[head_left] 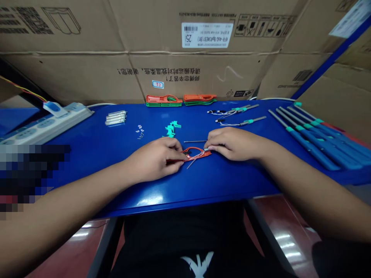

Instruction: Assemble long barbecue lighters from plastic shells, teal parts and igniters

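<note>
Orange plastic is sitting pinched between my two hands: I am holding the orange part [198,153] flat on the blue table [95,146], right at my fingertips. My left hand [156,158] is closing thumb and fingers narrowly on the part's left end. My right hand [232,143] is pressing its fingertips together on the right end, where a small grey tip is showing; I cannot tell whether that tip belongs to the part or to a wire. Thin pale wires [193,159] are looping out of the part between my hands and trailing toward me.

Just beyond my fingertips a thin rod [194,141] is lying crosswise. A little farther out, ahead of my left fingers, teal clips [171,129] are lying in a loose heap, with small metal bits [140,131] to their left and a bundle of tubes [116,117] beyond those. Ahead of my right fingers, wired probes [245,122] are lying well apart from the part. Far off to my right, blue rods [313,135] are lying side by side. Far to my left, a power strip [43,125] is resting at the table's edge.
</note>
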A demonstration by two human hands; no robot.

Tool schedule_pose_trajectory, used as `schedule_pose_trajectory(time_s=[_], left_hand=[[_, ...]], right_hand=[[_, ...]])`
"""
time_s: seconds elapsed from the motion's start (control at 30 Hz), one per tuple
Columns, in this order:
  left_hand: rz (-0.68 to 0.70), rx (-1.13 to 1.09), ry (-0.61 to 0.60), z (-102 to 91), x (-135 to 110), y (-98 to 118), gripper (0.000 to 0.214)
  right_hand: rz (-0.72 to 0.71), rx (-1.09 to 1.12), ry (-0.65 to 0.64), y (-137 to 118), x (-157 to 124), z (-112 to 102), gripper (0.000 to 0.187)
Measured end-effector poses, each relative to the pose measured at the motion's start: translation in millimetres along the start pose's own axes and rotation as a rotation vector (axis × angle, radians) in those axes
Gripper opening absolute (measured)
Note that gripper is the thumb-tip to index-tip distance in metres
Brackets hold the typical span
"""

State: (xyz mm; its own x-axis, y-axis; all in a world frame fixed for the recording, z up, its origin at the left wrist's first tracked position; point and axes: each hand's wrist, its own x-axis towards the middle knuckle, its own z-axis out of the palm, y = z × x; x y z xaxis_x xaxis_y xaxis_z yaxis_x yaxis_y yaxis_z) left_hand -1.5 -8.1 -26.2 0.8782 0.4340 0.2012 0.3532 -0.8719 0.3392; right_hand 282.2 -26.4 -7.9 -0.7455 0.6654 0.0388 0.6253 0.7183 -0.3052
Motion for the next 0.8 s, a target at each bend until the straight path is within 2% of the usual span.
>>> schedule_pose_trajectory(time_s=[0.23,0.43,0.57,0.8], left_hand=[[0.019,0.007,0.008,1.1,-0.7,-1.7,0.028],[0.022,-0.006,0.024,1.4,-0.8,-2.2,0.027],[0.02,-0.02,0.015,1.4,-0.6,-1.5,0.027],[0.008,-0.091,0.031,1.6,0.1,3.3,0.027]], right_hand=[[-0.034,0.044,-0.005,-0.8,-3.1,-4.5,0.026],[0.067,-0.006,0.019,-4.7,-1.8,-0.5,0.019],[0.063,-0.078,0.009,-7.0,-1.4,0.7,0.019],[0.007,0.053,-0.023,-5.7,-4.2,-3.9,0.021]])
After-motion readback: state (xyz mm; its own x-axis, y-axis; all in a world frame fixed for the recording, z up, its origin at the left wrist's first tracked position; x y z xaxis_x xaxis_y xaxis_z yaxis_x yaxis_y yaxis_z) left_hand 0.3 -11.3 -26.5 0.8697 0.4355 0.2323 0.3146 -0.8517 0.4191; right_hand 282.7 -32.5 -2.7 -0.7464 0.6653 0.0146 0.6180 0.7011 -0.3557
